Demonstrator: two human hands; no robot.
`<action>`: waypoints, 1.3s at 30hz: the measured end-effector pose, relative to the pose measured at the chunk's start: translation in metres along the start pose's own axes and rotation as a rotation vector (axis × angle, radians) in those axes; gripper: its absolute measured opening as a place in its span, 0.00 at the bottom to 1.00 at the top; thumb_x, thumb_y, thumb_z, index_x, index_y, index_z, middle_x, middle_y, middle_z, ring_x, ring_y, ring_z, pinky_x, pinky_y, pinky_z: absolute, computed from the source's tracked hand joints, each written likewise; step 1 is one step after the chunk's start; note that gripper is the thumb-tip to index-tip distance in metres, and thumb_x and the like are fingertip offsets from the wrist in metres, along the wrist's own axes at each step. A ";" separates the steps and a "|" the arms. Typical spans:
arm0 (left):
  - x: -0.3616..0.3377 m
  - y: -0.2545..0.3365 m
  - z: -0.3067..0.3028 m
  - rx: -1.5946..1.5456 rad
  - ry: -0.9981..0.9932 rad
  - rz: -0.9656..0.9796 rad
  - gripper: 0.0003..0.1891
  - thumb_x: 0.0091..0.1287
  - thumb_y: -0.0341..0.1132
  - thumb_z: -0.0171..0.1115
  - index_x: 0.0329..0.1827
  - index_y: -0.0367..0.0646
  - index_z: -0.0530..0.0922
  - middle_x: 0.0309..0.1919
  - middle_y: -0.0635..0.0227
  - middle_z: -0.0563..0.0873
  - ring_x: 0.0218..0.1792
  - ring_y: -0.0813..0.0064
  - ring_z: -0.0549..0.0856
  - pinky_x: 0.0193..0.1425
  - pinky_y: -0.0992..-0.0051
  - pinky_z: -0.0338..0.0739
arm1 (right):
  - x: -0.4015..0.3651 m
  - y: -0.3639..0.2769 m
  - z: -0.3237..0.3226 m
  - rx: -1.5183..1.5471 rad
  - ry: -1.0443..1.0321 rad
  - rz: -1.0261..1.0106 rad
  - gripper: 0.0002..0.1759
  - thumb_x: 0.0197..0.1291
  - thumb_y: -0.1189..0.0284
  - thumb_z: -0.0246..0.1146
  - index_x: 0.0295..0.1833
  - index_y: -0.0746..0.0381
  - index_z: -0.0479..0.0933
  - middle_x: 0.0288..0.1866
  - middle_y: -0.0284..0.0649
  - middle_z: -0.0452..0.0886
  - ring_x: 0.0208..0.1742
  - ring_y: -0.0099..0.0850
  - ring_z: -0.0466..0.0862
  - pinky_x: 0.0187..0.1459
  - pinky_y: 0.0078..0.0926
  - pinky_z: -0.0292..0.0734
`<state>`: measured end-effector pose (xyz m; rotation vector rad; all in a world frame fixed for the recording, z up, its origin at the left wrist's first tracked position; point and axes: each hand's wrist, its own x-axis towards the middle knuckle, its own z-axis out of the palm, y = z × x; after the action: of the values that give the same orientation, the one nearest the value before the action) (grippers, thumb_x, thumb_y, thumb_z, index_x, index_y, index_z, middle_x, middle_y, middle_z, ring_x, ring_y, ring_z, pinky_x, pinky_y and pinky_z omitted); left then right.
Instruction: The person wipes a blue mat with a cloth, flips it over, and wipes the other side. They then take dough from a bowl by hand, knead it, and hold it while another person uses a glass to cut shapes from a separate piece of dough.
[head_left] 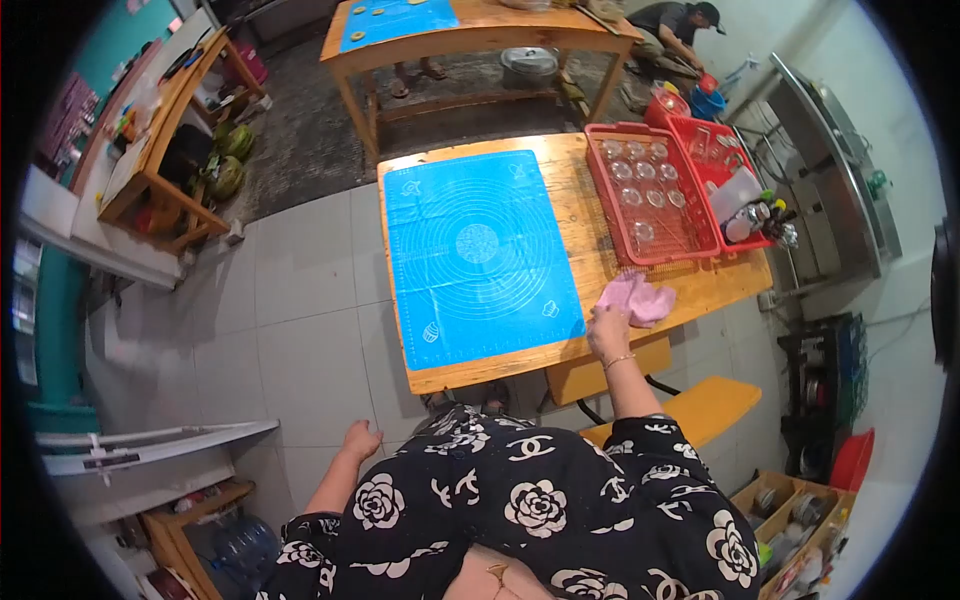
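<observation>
Wooden table (580, 230) bears pink cloth (640, 299) against right hand (608, 334), left hand (361, 440) apart, grips unclear.

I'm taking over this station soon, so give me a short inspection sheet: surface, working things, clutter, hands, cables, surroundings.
Surface: wooden table; blue mat with printed rings lies flat over its left part.
Working things: pink cloth near the table's front edge, right of the mat.
Clutter: red basket of clear glassware; red tray of bottles beside it.
Hands: right hand at the cloth, grip unclear; left hand off the table, holding nothing visible.
Cables: nothing seen.
Surroundings: yellow chair by the near edge; second wooden table beyond; a person low near the far right.
</observation>
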<state>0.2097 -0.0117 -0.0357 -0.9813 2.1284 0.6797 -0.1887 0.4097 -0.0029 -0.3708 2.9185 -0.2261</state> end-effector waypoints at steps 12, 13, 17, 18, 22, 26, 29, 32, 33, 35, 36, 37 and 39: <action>-0.012 -0.092 0.040 -0.175 -0.048 -0.095 0.36 0.63 0.54 0.64 0.64 0.29 0.77 0.61 0.40 0.81 0.65 0.48 0.79 0.71 0.61 0.72 | -0.074 -0.170 0.022 -0.019 -0.274 -0.604 0.19 0.56 0.70 0.64 0.55 0.58 0.81 0.53 0.55 0.76 0.56 0.53 0.78 0.56 0.48 0.77; -0.009 -0.105 0.041 -0.191 -0.040 -0.094 0.36 0.63 0.54 0.65 0.64 0.29 0.77 0.61 0.40 0.81 0.65 0.48 0.79 0.71 0.62 0.72 | -0.076 -0.182 0.024 -0.029 -0.280 -0.618 0.20 0.57 0.70 0.64 0.57 0.58 0.80 0.54 0.56 0.76 0.58 0.53 0.78 0.57 0.48 0.77; 0.004 -0.162 0.039 -0.276 -0.064 -0.090 0.37 0.63 0.54 0.65 0.64 0.28 0.77 0.60 0.40 0.82 0.64 0.49 0.80 0.70 0.62 0.73 | -0.076 -0.226 0.033 -0.064 -0.277 -0.571 0.26 0.58 0.70 0.63 0.65 0.58 0.76 0.60 0.58 0.75 0.62 0.54 0.77 0.59 0.48 0.77; 0.008 -0.175 0.032 -0.288 -0.079 -0.091 0.38 0.63 0.54 0.66 0.64 0.28 0.76 0.60 0.40 0.82 0.64 0.49 0.81 0.69 0.62 0.74 | -0.075 -0.237 0.037 -0.080 -0.268 -0.540 0.27 0.58 0.70 0.63 0.66 0.57 0.75 0.61 0.58 0.75 0.63 0.54 0.77 0.60 0.48 0.77; 0.016 -0.245 0.004 -0.250 -0.085 -0.146 0.36 0.63 0.54 0.65 0.63 0.30 0.78 0.57 0.43 0.84 0.60 0.49 0.83 0.67 0.61 0.76 | -0.077 -0.272 0.061 -0.119 -0.255 -0.419 0.29 0.60 0.71 0.59 0.69 0.58 0.72 0.62 0.57 0.75 0.61 0.54 0.78 0.59 0.48 0.77; 0.035 -0.364 0.007 -0.285 0.062 -0.182 0.31 0.63 0.52 0.64 0.58 0.33 0.82 0.56 0.45 0.85 0.59 0.49 0.84 0.66 0.61 0.77 | -0.072 -0.303 0.077 -0.105 -0.418 -0.210 0.28 0.61 0.72 0.58 0.69 0.60 0.71 0.61 0.58 0.74 0.60 0.54 0.79 0.58 0.49 0.78; 0.032 -0.451 0.009 -0.225 0.090 -0.253 0.29 0.63 0.52 0.64 0.55 0.33 0.84 0.56 0.44 0.85 0.57 0.49 0.84 0.65 0.60 0.77 | -0.078 -0.313 0.087 -0.161 -0.377 -0.111 0.33 0.56 0.69 0.65 0.70 0.58 0.70 0.59 0.56 0.74 0.57 0.55 0.80 0.57 0.49 0.78; 0.028 -0.476 -0.029 -0.196 -0.067 -0.361 0.27 0.62 0.51 0.63 0.52 0.35 0.85 0.55 0.45 0.85 0.57 0.49 0.84 0.65 0.59 0.76 | -0.090 -0.320 0.085 -0.144 -0.328 -0.099 0.34 0.57 0.71 0.63 0.72 0.58 0.69 0.67 0.58 0.69 0.62 0.55 0.78 0.61 0.49 0.76; 0.032 -0.481 -0.037 -0.201 -0.137 -0.396 0.26 0.62 0.51 0.62 0.51 0.35 0.86 0.54 0.45 0.85 0.57 0.50 0.84 0.65 0.58 0.76 | -0.094 -0.321 0.082 -0.146 -0.314 -0.096 0.33 0.59 0.72 0.60 0.73 0.58 0.68 0.71 0.59 0.67 0.63 0.55 0.78 0.62 0.49 0.76; 0.049 -0.479 -0.044 -0.156 -0.099 -0.337 0.25 0.61 0.50 0.62 0.49 0.36 0.86 0.52 0.45 0.86 0.56 0.50 0.85 0.63 0.58 0.77 | -0.094 -0.317 0.089 -0.162 -0.295 -0.085 0.36 0.57 0.73 0.62 0.74 0.56 0.67 0.73 0.59 0.65 0.64 0.55 0.77 0.63 0.49 0.76; 0.057 -0.470 -0.049 -0.176 -0.086 -0.305 0.24 0.61 0.49 0.62 0.49 0.36 0.86 0.51 0.46 0.86 0.55 0.51 0.85 0.62 0.58 0.77 | -0.094 -0.316 0.092 -0.170 -0.289 -0.080 0.37 0.57 0.73 0.62 0.75 0.55 0.66 0.74 0.59 0.64 0.64 0.56 0.77 0.63 0.49 0.76; 0.063 -0.457 -0.057 -0.205 -0.075 -0.274 0.24 0.61 0.49 0.62 0.48 0.36 0.86 0.50 0.46 0.86 0.54 0.51 0.85 0.61 0.58 0.77 | -0.094 -0.316 0.092 -0.169 -0.290 -0.071 0.37 0.56 0.73 0.62 0.74 0.55 0.67 0.73 0.58 0.65 0.63 0.55 0.78 0.62 0.49 0.76; 0.076 -0.427 -0.078 -0.252 -0.067 -0.206 0.23 0.61 0.49 0.62 0.47 0.37 0.86 0.48 0.47 0.87 0.52 0.52 0.86 0.60 0.59 0.78 | -0.093 -0.317 0.092 -0.164 -0.294 -0.048 0.36 0.56 0.73 0.62 0.74 0.53 0.68 0.72 0.57 0.67 0.61 0.55 0.79 0.61 0.49 0.77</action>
<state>0.4861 -0.3453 -0.1169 -1.2743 1.8816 0.8779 -0.0078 0.1193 -0.0208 -0.4574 2.6459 0.0589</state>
